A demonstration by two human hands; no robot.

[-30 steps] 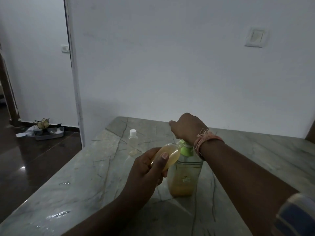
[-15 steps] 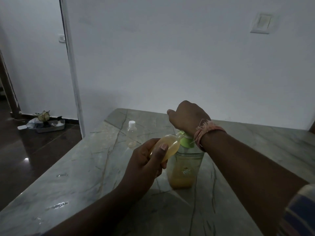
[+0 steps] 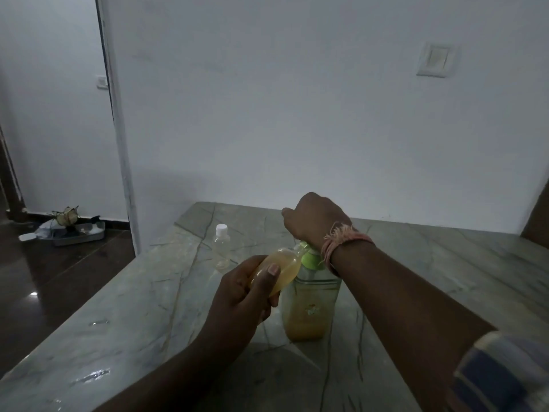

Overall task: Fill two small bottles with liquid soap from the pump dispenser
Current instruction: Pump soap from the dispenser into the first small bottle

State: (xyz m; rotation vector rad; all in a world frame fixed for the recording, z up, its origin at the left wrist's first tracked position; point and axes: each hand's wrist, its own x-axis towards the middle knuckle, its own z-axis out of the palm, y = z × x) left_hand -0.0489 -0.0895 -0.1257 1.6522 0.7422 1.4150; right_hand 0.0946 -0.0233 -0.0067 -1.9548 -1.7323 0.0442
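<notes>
Little has changed — left hand (image 3: 246,295) still grips the tilted bottle (image 3: 282,267) at the pump (image 3: 310,257); right hand (image 3: 315,220) stays fisted on it — the spare bottle (image 3: 221,246) unmoved near the table's (image 3: 445,278) far-left corner.

Colours and patterns, dim grey-blue light.

Grey-green marble table (image 3: 445,263) with dark veins. Amber-yellow soap in small bottle (image 3: 282,270) held by left hand (image 3: 243,298). Pump dispenser (image 3: 309,304): lime-green collar, clear body, orange-yellow at bottom. Pink-salmon frayed thread band (image 3: 341,239) on right wrist. Blue and pale striped sleeve (image 3: 505,373) at 4 o'clock. Clear second bottle (image 3: 221,248), white cap, at 11 o'clock of dispenser. White wall (image 3: 297,114). Dark brown glossy floor (image 3: 59,278).
</notes>
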